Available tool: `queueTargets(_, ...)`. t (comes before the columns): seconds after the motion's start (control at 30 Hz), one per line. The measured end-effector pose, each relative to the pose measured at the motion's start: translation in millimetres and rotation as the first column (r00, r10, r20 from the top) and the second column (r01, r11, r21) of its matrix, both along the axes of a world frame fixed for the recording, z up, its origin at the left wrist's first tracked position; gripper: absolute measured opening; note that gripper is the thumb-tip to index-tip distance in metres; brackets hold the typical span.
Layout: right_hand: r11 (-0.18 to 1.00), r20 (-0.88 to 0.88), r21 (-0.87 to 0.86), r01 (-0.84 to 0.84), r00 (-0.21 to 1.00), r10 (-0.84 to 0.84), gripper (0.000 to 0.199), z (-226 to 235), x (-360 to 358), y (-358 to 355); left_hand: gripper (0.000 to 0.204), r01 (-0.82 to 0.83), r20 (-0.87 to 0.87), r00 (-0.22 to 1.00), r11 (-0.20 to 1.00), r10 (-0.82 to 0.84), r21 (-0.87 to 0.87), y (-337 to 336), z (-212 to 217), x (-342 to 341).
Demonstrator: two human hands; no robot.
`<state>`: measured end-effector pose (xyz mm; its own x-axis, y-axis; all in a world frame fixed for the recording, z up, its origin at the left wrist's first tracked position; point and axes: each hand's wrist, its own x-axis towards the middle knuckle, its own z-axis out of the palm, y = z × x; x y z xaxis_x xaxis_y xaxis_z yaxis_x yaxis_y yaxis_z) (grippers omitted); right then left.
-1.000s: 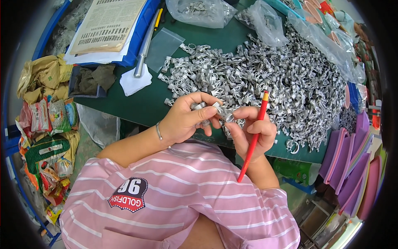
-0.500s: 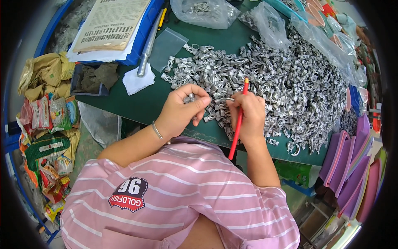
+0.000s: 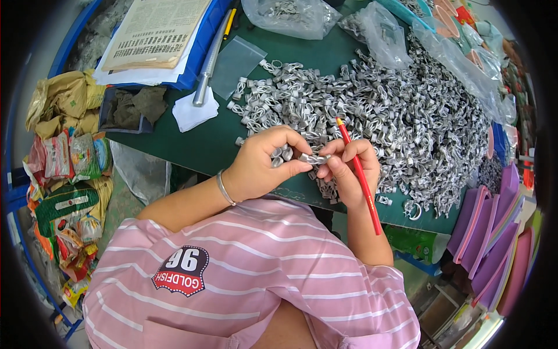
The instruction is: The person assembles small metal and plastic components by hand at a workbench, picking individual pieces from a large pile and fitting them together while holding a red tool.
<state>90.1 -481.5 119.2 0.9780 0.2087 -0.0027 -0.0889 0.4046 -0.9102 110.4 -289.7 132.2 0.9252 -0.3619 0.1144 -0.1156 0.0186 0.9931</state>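
Observation:
My left hand (image 3: 261, 160) is closed, with a small silver-coloured metal ring (image 3: 310, 159) pinched between thumb and forefinger. Several more rings (image 3: 281, 155) are tucked in its curled fingers. From the other side, the fingertips of my right hand (image 3: 352, 171) grip the same ring. A red pencil (image 3: 361, 181) is also lodged between the right hand's fingers, slanting from upper left to lower right. Both hands are at the near edge of a large heap of similar metal rings (image 3: 395, 116) on the green table (image 3: 180, 145).
Left of the heap are a tapered metal rod (image 3: 210, 61), white paper slips (image 3: 194, 113) and a flat plastic bag (image 3: 235, 67). Printed papers (image 3: 154, 35) lie in a blue tray (image 3: 195, 72). Plastic bags (image 3: 386, 35) border the heap's far side. Purple foam pieces (image 3: 482, 227) stand at right.
My hands have come together on one ring, with the right hand turning. The red pencil's lower end has swung to the right.

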Motion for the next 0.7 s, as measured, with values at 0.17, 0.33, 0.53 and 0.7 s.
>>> queueTargets(0.17, 0.989, 0.098, 0.144, -0.034, 0.995, 0.020, 0.024, -9, 0, 7, 0.021, 0.053, 0.169, 0.985, 0.998, -0.046, -0.039, -2, 2, 1)
queueTargets(0.33, 0.969, 0.410, -0.142, 0.202, 0.903, -0.128, 0.033, -3, -2, 9, 0.020, 0.052, -0.220, 0.970, 0.974, -0.101, -0.219, 0, 0, -4)
queueTargets(0.53, 0.972, 0.536, -0.165, 0.166, 0.843, -0.052, 0.035, 16, -4, 21, 0.025, -0.156, -0.639, 0.677, 0.777, -0.366, -0.610, -2, -7, -12)
queueTargets(0.7, 0.656, 0.547, -0.572, 0.493, 0.825, -0.142, 0.019, 18, 17, 4, 0.019, -0.323, -0.532, 0.753, 0.486, -0.388, -0.812, 51, -11, -19)
